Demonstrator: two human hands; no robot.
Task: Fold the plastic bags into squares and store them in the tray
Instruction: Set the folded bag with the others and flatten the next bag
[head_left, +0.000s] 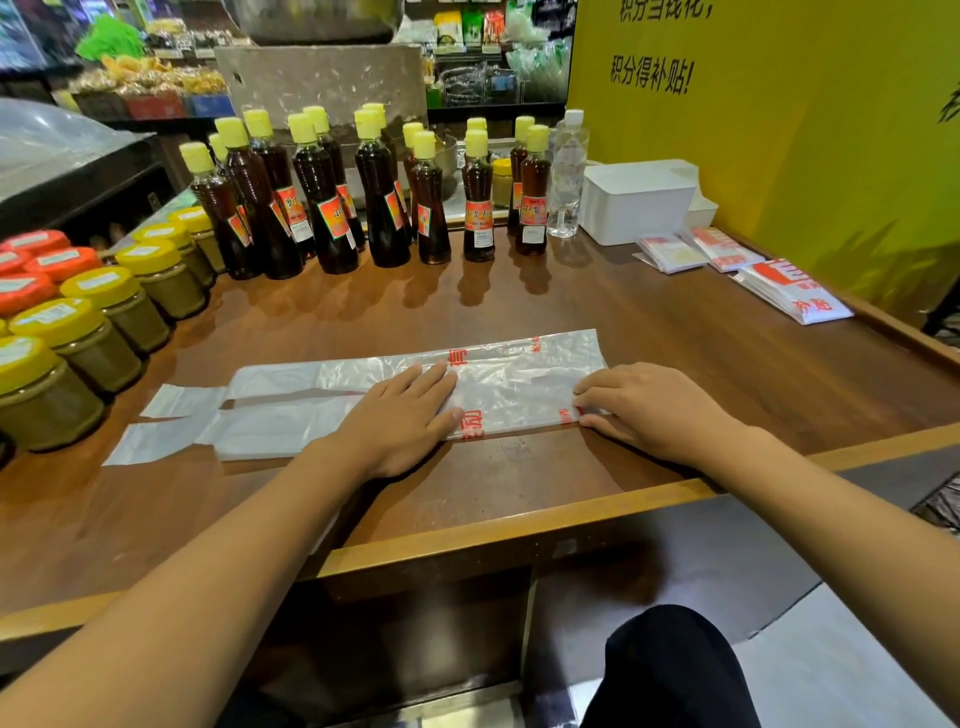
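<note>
Plastic bag (415, 395): lying flat as a long folded strip across the wooden surface (519, 306), handles pointing left.
Jars (93, 322): standing at far left, yellow and orange lids on, holding brownish paste.
Bottles (332, 197): standing behind, yellow-capped, holding dark liquid.
Left hand (400, 415): pressing the strip's middle, fingers straight.
Right hand (649, 405): pinching the strip's right end.
Tray (639, 202): sitting far right, white; contents hidden.
Folded bags (737, 270): lying beside the tray.
</note>
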